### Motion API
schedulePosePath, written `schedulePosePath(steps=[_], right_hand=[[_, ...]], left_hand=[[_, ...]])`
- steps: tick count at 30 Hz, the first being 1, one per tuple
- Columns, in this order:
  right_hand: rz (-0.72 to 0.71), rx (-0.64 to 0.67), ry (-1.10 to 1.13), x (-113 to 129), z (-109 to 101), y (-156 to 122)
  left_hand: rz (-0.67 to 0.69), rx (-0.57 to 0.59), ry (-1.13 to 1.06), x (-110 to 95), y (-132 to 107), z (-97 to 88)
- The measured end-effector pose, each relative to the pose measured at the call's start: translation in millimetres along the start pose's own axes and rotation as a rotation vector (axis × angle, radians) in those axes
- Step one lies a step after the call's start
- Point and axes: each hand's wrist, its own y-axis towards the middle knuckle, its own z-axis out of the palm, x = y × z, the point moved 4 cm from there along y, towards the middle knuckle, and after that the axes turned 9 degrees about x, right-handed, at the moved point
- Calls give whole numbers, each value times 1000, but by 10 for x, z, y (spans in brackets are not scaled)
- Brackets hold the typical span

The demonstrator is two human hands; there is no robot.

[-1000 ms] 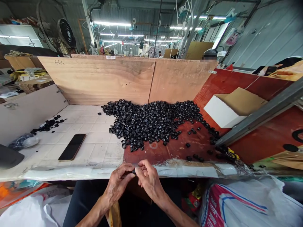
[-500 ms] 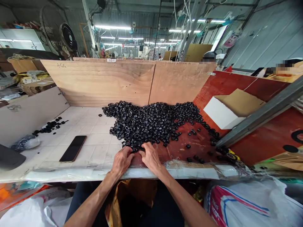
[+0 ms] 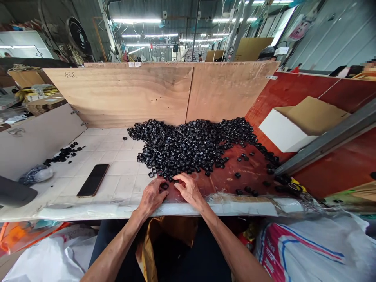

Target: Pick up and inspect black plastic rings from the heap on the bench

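A heap of small black ring-shaped parts spreads over the work surface against the back board. At its near edge, my left hand has its fingers curled round a black ring, which shows between thumb and fingertips. My right hand is just beside it, thumb and forefinger drawn close together at the edge of the heap. Whatever sits between those right fingertips is too small to make out. A few loose rings lie just beyond my left fingers.
Left of the heap lies a phone, with scattered black bits behind it. An open white carton is at the right by a slanting metal bar. Yellow-handled scissors lie near the right corner. A brown bag hangs open below the edge.
The whole view has shifted slightly. A black ring now shows in my left fingers, where none was clear before. My right fingertips have drawn closer together at the heap's edge.
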Motion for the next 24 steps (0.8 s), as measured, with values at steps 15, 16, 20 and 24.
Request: schedulePosePath(steps=[15, 16, 20, 24], right_hand=[[-79, 100, 81, 125, 33, -54], [-85, 98, 71, 134, 28, -57], [-149, 119, 41, 194, 13, -66], [-164, 127, 37, 198, 20, -67]], left_hand=[[-46, 79, -302, -139, -70, 9], [-44, 80, -324, -132, -77, 8], [-37, 90, -435, -90, -92, 28], [-55, 107, -448, -78, -113, 34]])
